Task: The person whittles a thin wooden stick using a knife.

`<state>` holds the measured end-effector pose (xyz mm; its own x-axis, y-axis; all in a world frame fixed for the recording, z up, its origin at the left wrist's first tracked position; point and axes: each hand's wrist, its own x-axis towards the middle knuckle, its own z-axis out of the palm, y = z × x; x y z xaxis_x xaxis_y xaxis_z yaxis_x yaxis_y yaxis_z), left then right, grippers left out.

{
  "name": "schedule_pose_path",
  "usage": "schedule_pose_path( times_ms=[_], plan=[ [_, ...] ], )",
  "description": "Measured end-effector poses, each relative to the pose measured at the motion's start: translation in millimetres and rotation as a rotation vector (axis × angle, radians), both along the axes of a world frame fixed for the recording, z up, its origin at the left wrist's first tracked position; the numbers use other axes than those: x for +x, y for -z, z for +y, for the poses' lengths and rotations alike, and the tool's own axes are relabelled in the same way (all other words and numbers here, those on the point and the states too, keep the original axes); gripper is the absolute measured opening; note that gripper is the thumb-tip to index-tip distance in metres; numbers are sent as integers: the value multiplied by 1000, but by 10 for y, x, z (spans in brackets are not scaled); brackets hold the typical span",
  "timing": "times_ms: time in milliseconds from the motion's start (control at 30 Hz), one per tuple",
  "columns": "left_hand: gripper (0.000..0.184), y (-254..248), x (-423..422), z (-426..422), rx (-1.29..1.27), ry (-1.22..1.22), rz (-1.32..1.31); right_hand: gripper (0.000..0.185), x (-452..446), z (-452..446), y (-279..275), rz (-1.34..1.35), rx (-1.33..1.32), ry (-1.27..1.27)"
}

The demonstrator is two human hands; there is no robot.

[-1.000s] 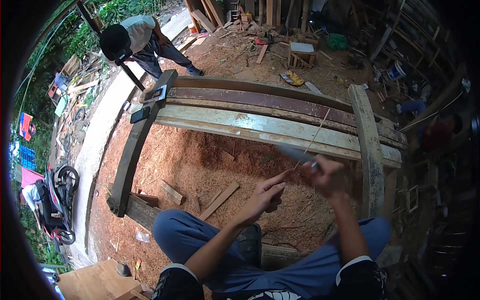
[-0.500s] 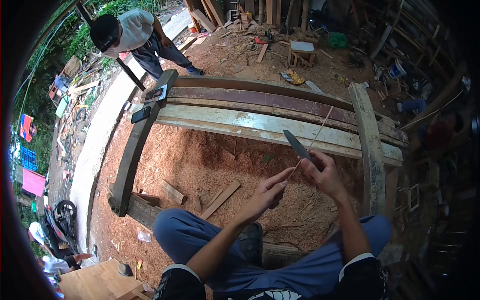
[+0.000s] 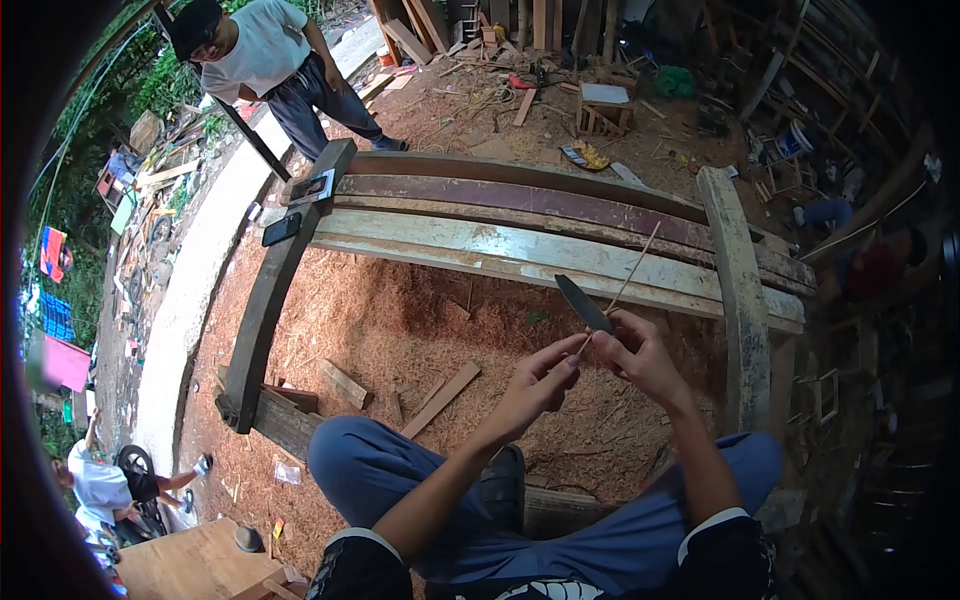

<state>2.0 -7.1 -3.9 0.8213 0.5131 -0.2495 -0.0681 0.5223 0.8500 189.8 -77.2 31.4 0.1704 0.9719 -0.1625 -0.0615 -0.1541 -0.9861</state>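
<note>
Well, I look out from the head camera, and the wooden rack (image 3: 480, 240) is my landmark. Far to the left of the rack, a person in a white top (image 3: 100, 485) is near a pink cloth (image 3: 66, 363). Just behind the rack's left end, a standing person (image 3: 262, 60) bends a bit. A black phone (image 3: 281, 229) lies on top of that left end.

On the near side of the rack, my left hand (image 3: 532, 388) pinches the low end of a thin stick (image 3: 636, 266). The stick tilts up to the right, in front of the rack's boards. To its left is the dark blade of a knife (image 3: 582, 302). My right hand (image 3: 645, 360) is closed on the knife's handle, close by the stick. I cannot tell if the blade touches the stick. Behind the rack, toward its right end, stands a small stool (image 3: 604, 95) with a pale top.
</note>
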Motion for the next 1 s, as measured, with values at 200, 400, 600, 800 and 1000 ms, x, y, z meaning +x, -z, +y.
schedule_pose_path(
  times_ms=[200, 400, 600, 800, 1000],
  plan=[
    [46, -8, -28, 23, 53, -53, 44, 41, -80, 9, 84, -362, 59, 23],
    [42, -87, -62, 67, -17, -28, 34, 56, 27, -11, 73, -947, 27, -13],
    [39, -14, -46, 81, 26, -32, 61, 58, 9, -50, 139, -912, 7, 3],
    [42, -50, -35, 93, -1, -27, 9, 60, 287, -33, 139, -951, -25, 111],
    [43, 60, -37, 95, 71, -3, 20, 61, -41, -46, 279, -1044, 134, -52]
  ],
)
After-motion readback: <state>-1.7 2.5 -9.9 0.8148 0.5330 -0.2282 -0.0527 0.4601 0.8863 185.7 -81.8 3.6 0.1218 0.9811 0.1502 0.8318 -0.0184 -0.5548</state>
